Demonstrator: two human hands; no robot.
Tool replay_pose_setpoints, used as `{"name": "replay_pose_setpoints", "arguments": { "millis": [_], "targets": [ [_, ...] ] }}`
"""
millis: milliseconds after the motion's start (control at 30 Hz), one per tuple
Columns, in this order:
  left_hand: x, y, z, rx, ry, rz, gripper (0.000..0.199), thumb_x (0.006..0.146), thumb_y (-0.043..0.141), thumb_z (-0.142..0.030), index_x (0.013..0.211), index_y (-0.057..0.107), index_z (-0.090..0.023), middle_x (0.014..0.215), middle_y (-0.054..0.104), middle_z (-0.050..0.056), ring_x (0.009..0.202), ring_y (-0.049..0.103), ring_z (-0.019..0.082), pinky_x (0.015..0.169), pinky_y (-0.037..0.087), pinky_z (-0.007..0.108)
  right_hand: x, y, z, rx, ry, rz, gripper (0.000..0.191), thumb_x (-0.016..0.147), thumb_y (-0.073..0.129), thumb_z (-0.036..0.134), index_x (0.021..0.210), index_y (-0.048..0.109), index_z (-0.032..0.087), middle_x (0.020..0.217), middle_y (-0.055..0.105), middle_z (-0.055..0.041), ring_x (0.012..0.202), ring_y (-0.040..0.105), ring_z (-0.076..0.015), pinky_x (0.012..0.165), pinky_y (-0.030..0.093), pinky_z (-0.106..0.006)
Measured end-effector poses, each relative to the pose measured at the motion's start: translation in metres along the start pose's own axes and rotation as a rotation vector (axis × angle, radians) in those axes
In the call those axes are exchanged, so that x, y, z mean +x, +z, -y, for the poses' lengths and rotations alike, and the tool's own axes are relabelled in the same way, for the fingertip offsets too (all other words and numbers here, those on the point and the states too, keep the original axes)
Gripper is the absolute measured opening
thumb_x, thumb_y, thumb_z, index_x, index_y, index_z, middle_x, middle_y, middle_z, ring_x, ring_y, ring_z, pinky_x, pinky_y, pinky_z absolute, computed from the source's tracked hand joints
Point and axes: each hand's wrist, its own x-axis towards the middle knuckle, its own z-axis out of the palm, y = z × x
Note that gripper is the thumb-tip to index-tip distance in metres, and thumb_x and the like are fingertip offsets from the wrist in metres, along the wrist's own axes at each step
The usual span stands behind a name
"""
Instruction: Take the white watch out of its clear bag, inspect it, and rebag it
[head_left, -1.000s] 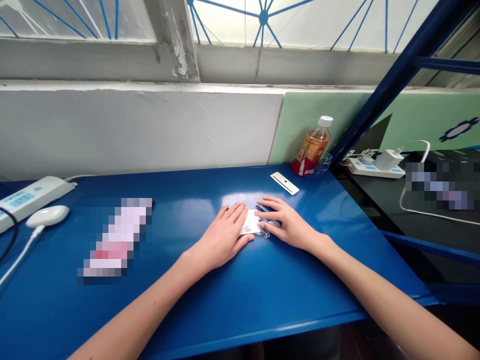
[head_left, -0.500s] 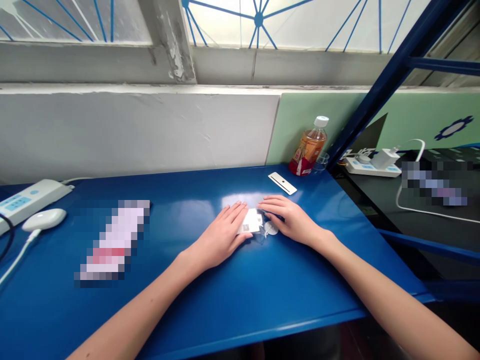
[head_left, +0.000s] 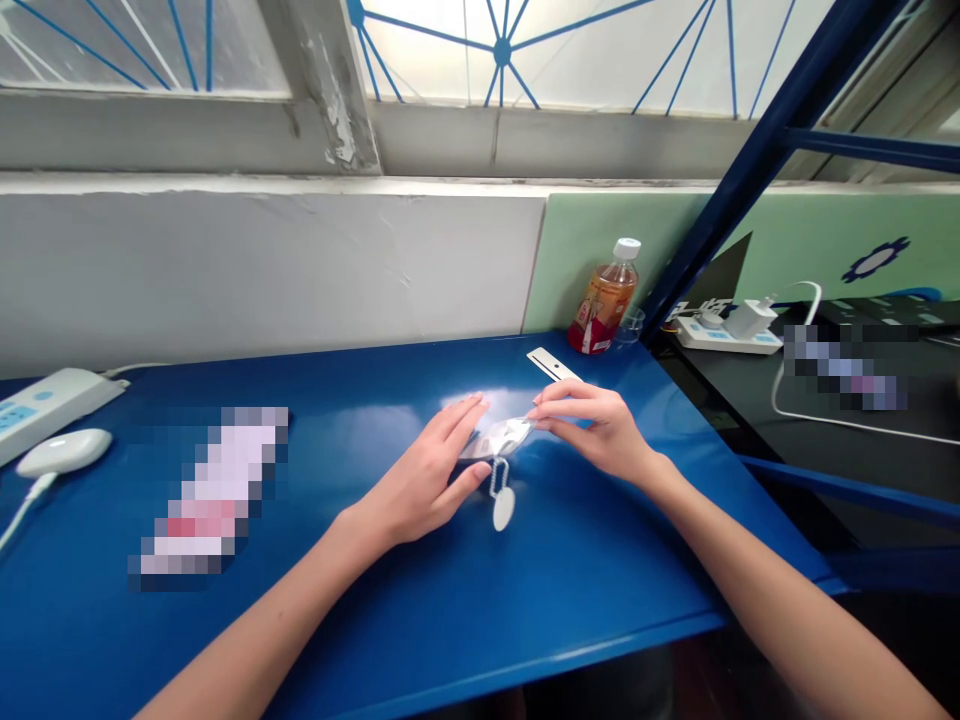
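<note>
Fingertips of your right hand (head_left: 600,430) pinch the right end of the small clear pouch (head_left: 501,437), lifted just off the blue tabletop (head_left: 375,600). Your left hand (head_left: 427,480) cradles its left end, fingers loosely curled. Its long axis runs between both hands; a white tag (head_left: 503,507) dangles beneath.

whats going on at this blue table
A person holds a small clear packet between both hands just above the blue table. The right hand pinches its right end; the left hand grips its left side. A small white oval tag dangles below it. Behind stand a drink bottle and a flat white strip.
</note>
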Motion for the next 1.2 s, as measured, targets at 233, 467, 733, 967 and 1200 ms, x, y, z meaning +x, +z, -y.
{"name": "replay_pose_setpoints", "arguments": {
  "millis": [233, 467, 733, 967, 1200],
  "targets": [
    [-0.001, 0.0, -0.001, -0.119, -0.002, -0.313, 0.043, 0.104, 0.031, -0.03, 0.145, 0.035, -0.021, 0.148, 0.044, 0.01, 0.138, 0.04, 0.024, 0.115, 0.033, 0.043, 0.006, 0.0, 0.007, 0.264, 0.319, -0.079, 0.009, 0.085, 0.069, 0.027, 0.083, 0.074, 0.02, 0.083, 0.072, -0.0047, 0.078, 0.066, -0.0183, 0.071, 0.055, -0.033],
    [0.002, 0.003, -0.013, 0.007, 0.083, -0.277, 0.063, 0.091, 0.058, -0.034, 0.146, 0.031, -0.019, 0.15, 0.038, 0.016, 0.139, 0.037, 0.031, 0.113, 0.036, 0.048, 0.002, 0.015, 0.0, 0.336, 0.557, 0.009, 0.022, 0.085, 0.067, 0.037, 0.088, 0.075, 0.016, 0.081, 0.074, -0.0054, 0.066, 0.065, -0.0165, 0.061, 0.054, -0.03],
    [0.002, 0.016, -0.003, 0.111, 0.064, -0.042, 0.087, 0.078, 0.073, -0.054, 0.146, 0.034, -0.016, 0.142, 0.047, 0.021, 0.136, 0.041, 0.038, 0.11, 0.036, 0.057, -0.012, 0.029, -0.012, -0.266, 0.22, 0.128, 0.023, 0.094, 0.055, 0.03, 0.105, 0.072, 0.019, 0.097, 0.071, -0.0105, 0.088, 0.067, -0.0235, 0.078, 0.055, -0.039],
    [0.0, 0.015, 0.003, 0.139, 0.024, -0.019, 0.081, 0.081, 0.068, -0.058, 0.143, 0.04, -0.014, 0.142, 0.048, 0.022, 0.135, 0.042, 0.038, 0.111, 0.034, 0.057, -0.017, 0.014, -0.008, -0.334, 0.033, 0.504, 0.085, 0.081, 0.066, 0.057, 0.147, 0.039, 0.012, 0.148, 0.045, -0.0215, 0.139, 0.038, -0.0348, 0.111, 0.037, -0.052],
    [-0.002, 0.009, 0.009, 0.124, -0.014, 0.099, 0.089, 0.083, 0.059, -0.067, 0.152, 0.026, -0.02, 0.154, 0.036, 0.017, 0.144, 0.029, 0.034, 0.116, 0.024, 0.055, -0.019, 0.011, -0.006, -0.314, 0.148, 0.62, 0.108, 0.073, 0.067, 0.069, 0.154, 0.025, 0.012, 0.156, 0.033, -0.0184, 0.147, 0.02, -0.0362, 0.115, 0.031, -0.053]
  ]
}}
